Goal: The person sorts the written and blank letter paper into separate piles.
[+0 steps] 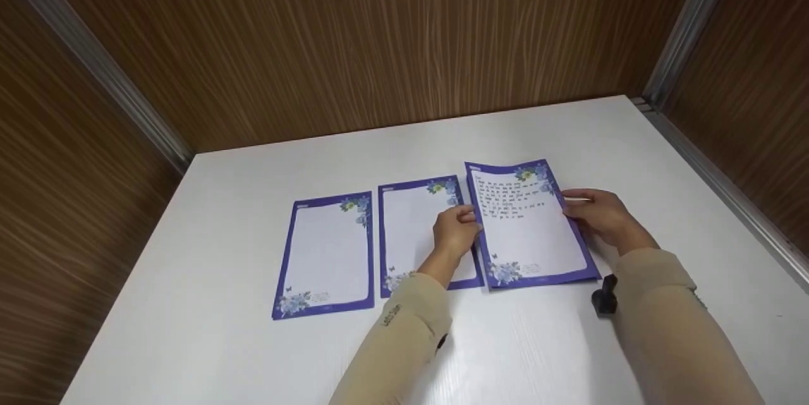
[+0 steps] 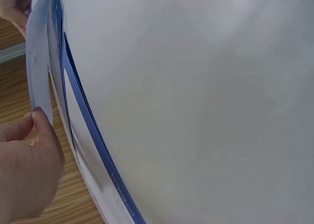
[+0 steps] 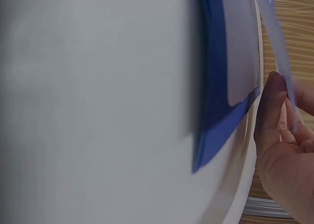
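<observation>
So the handwritten sheet (image 1: 532, 237) sits at 3 o'clock from the left hand (image 1: 455, 232) and 9 o'clock from the right hand (image 1: 603, 218), both pinching its edges; long axis runs 11-to-5.

The left sheet (image 1: 330, 253) lay on the surface (image 1: 215, 266), the middle sheet (image 1: 406, 228) just to its right. The right sheet (image 1: 537, 244) was next in line, the left grip (image 1: 454, 232) at its left edge and over the middle sheet, the right grip (image 1: 603, 217) at its right edge. A wall (image 1: 411, 45) stood behind the surface.
</observation>
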The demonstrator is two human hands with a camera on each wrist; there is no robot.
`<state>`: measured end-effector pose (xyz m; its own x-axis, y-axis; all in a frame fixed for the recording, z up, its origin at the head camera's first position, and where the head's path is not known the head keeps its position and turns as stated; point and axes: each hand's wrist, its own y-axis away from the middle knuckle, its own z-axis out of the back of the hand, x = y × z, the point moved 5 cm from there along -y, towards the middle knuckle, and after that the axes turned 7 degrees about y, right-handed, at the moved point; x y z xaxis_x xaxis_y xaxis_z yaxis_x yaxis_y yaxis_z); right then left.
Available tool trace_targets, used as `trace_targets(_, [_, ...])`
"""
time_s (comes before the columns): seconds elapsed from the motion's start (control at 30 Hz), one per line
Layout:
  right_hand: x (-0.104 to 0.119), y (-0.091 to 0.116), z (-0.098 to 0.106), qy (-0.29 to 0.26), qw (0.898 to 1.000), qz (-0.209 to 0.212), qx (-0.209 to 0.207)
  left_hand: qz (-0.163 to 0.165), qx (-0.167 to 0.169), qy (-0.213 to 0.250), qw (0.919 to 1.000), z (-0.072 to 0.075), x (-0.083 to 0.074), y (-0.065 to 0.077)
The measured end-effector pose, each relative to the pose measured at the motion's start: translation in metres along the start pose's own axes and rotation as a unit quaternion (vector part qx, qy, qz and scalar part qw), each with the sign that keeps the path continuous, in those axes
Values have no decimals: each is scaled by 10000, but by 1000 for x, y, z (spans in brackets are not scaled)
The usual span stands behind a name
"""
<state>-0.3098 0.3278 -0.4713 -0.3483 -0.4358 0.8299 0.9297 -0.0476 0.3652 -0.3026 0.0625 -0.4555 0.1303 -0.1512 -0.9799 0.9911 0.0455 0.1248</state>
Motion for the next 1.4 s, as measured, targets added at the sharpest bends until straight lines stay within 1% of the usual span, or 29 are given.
trace_targets(0.33, [0, 1, 2, 85, 9999, -126, -57, 38, 68, -284, 9996, -1, -2, 1])
trace_targets(0.47, [0, 1, 4, 55, 9998, -139, -131, 144, 61, -366, 9992, -1, -1, 1])
trace_targets(0.63, [-1, 3, 6, 69, 9998, -82, -194, 213, 126, -376, 9990, -1, 0, 2])
trace_targets(0.83, [-2, 3, 7, 64, 9995, -113, -281, 269, 143, -247, 9992, -1, 1, 3])
trace_targets(1.0, [0, 4, 8, 127, 9991, -27, -402, 306, 153, -175, 9993, 0, 1, 4])
trace_targets(1.1, [0, 5, 10, 192, 9984, -28, -529, 286, 187, -101, 9994, 0, 1, 4])
trace_targets(1.23, [1, 7, 13, 198, 9962, -71, -848, 278, 247, 21, 9993, 2, 2, 3])
trace_targets(1.4, [7, 10, 10, -35, 9926, 99, -1210, 295, 213, 56, 9993, 11, 4, 0])
